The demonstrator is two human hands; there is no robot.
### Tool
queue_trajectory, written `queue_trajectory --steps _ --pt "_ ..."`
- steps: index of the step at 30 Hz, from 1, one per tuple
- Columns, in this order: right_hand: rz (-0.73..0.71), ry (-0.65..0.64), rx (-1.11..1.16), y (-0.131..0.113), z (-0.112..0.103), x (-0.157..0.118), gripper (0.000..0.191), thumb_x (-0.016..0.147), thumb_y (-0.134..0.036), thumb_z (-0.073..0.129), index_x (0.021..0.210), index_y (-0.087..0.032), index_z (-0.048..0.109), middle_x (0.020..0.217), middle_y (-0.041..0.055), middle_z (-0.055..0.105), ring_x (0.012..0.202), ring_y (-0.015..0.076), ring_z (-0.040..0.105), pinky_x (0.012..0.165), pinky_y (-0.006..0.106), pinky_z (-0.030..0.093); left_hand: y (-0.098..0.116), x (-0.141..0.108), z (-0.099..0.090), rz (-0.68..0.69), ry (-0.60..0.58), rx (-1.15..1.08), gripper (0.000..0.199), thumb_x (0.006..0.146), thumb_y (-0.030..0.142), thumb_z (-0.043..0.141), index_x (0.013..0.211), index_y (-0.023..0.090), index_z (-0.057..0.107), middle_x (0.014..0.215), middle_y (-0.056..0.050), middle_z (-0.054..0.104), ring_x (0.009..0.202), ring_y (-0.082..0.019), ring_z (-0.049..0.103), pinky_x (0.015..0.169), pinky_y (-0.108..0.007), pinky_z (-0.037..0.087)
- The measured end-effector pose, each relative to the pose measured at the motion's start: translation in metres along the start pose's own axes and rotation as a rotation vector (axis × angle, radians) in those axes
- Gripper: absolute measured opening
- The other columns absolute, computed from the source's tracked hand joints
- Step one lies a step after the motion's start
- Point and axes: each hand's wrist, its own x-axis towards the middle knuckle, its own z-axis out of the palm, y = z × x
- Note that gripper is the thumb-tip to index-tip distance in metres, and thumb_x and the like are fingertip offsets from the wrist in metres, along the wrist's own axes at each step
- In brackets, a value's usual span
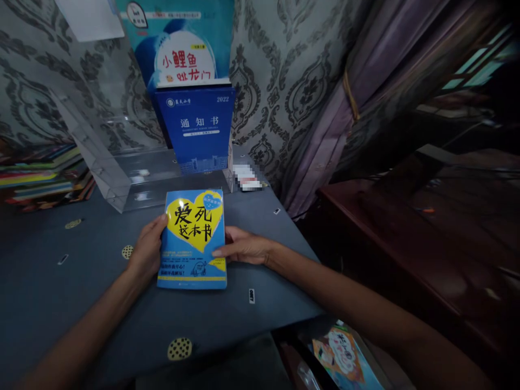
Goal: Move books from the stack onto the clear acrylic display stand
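A blue book (pixel 193 273) with a yellow heart on its cover is held upright between my two hands, facing me, over the grey table. My left hand (pixel 149 244) grips its left edge. On the right edge, my right hand (pixel 246 247) holds it with the thumb across the front cover and the other fingers behind, mostly hidden. Behind the book, a clear acrylic rack (pixel 101 173) stands on the table, with a dark blue booklet (pixel 199 130) and a taller teal book (pixel 187 32) upright at its right part.
A stack of books (pixel 44 176) lies at the left. Right of the rack is a small pixelated item (pixel 247 177). A dark red table (pixel 390 254) stands at the right, below the purple curtain (pixel 329 124). Another book (pixel 345 357) shows low beside the table's front edge.
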Motion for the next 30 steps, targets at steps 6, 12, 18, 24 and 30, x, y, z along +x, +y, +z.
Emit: queue_trajectory --steps 6,12,18,24,30 --pt "-0.047 -0.060 -0.039 0.006 -0.001 0.002 0.068 0.066 -0.020 0.092 0.127 -0.018 0.064 0.127 0.0092 0.072 0.108 0.0184 0.071 0.099 0.035 0.057 0.000 0.001 0.002 0.035 0.018 -0.033 0.019 0.096 0.022 0.057 0.098 0.014 0.073 0.083 -0.007 0.080 0.086 -0.024 0.079 0.078 -0.034 0.067" --pt "-0.072 -0.055 -0.048 0.011 -0.002 0.002 0.068 0.065 -0.024 0.093 0.126 -0.017 0.064 0.125 0.0093 0.073 0.104 0.0180 0.073 0.097 0.032 0.057 -0.003 0.001 -0.001 0.037 0.001 -0.039 0.020 0.093 0.024 0.058 0.103 0.014 0.072 0.093 -0.009 0.081 0.089 -0.025 0.078 0.079 -0.037 0.066" --pt "-0.153 0.032 -0.062 0.009 -0.004 0.005 0.071 0.068 -0.039 0.093 0.129 -0.019 0.062 0.126 0.0106 0.073 0.106 0.0217 0.073 0.097 0.036 0.057 -0.006 0.004 -0.004 0.095 0.008 -0.051 0.022 0.085 0.031 0.070 0.102 0.018 0.069 0.093 -0.008 0.080 0.088 -0.027 0.078 0.072 -0.035 0.066" --pt "-0.330 0.188 -0.124 0.000 -0.005 0.007 0.064 0.072 -0.055 0.087 0.120 -0.019 0.065 0.115 0.0107 0.077 0.106 0.0274 0.074 0.095 0.042 0.058 -0.004 0.003 -0.001 0.188 -0.111 -0.075 0.040 0.068 0.044 0.084 0.093 0.018 0.067 0.091 -0.008 0.079 0.089 -0.029 0.077 0.068 -0.035 0.064" --pt "-0.424 0.267 -0.240 -0.027 -0.006 0.009 0.057 0.075 -0.059 0.082 0.115 -0.021 0.068 0.112 0.0085 0.078 0.104 0.0271 0.075 0.091 0.041 0.060 0.023 0.014 0.012 0.348 -0.212 0.009 0.052 0.060 0.060 0.086 0.081 0.019 0.063 0.077 -0.003 0.074 0.079 -0.024 0.075 0.058 -0.027 0.058"
